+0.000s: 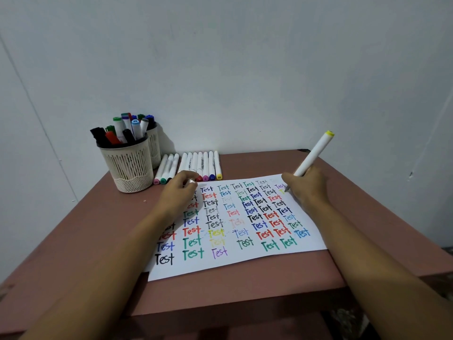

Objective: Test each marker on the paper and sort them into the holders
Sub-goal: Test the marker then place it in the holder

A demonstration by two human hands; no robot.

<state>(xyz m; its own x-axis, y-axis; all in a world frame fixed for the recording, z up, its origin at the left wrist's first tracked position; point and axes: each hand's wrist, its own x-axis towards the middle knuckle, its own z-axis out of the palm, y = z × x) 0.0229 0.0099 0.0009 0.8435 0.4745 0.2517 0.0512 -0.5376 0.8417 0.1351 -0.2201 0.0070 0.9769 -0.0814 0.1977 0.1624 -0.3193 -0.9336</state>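
A white paper covered with rows of coloured "Test" words lies on the table. My right hand grips a white marker with a yellow end, its tip touching the paper's far right corner beside a small yellow mark. My left hand rests on the paper's far left part, fingers closed around a small white cap. A row of white markers lies behind the paper. Two cream mesh holders stand at far left: the front holder and the rear holder, both with markers in them.
The brown table stands against a pale wall, in a corner. Its right edge and front edge are close to the paper. Dark floor clutter shows below the front right of the table.
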